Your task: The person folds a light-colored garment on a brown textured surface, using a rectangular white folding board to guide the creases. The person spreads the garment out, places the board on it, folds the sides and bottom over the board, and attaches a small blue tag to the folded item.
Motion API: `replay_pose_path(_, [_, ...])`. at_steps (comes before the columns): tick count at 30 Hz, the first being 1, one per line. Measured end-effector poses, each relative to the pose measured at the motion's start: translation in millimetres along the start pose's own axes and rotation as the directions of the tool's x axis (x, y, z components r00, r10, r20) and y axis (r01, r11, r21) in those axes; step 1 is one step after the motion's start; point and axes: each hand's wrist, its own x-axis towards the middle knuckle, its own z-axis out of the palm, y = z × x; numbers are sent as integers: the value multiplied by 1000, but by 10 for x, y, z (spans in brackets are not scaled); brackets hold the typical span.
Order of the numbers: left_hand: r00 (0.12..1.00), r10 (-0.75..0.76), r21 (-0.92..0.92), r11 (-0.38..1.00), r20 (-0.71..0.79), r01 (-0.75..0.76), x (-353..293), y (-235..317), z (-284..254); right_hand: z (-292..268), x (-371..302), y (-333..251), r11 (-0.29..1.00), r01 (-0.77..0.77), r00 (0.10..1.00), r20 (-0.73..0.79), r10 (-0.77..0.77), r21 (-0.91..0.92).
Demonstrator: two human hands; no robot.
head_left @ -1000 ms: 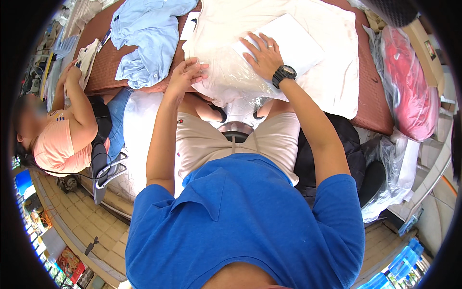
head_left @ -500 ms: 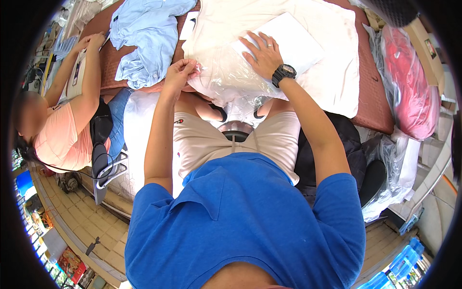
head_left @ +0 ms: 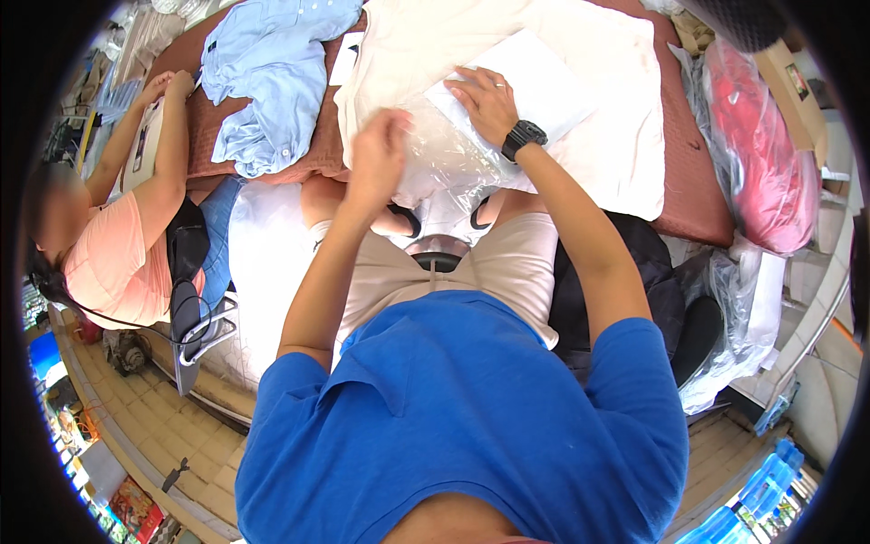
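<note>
A cream cloth [head_left: 621, 145], seemingly a garment, lies spread on the brown-covered table in front of me. On it rests a flat white sheet [head_left: 553, 86]. Shiny clear plastic film [head_left: 444, 168] spreads from the sheet's near side to the table's front edge; I cannot tell whether it encloses the sheet. My right hand [head_left: 488, 106], with a ring and a black watch on the wrist, lies on the sheet, fingers loosely bent and apart. My left hand [head_left: 381, 154] is above the film's left side; motion smears its fingers, hiding whether they hold anything.
A light blue shirt [head_left: 272, 91] lies on the brown table cover [head_left: 693, 136] to the left. Beyond it, at far left, a person in a peach top [head_left: 127, 254] handles something flat. Pink-red goods in clear plastic [head_left: 761, 154] and a cardboard box [head_left: 802, 100] stand at right.
My left hand has moved right and a little nearer to me, off the film's left corner. My right hand has slid slightly left, its fingers now less spread.
</note>
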Motion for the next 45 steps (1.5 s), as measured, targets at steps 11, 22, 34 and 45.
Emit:
replay_pose_path(11, [878,-441,-600,657,186,457,-81,-201,542,-638,106,985,864,-460,874,-276,399,-205])
replay_pose_path(22, [990,-19,199,979,-136,46,140,-99,507,-933,-189,1462,835,-548,823,-150,547,37])
replay_pose_path(34, [996,-65,2,998,66,65,200,-119,715,-1508,-1302,1055,533,-647,628,-16,778,545])
replay_pose_path(45, [984,152,297,939,94,-174,583,-78,1152,-1357,-1764,1163,501,-600,613,-44,789,623])
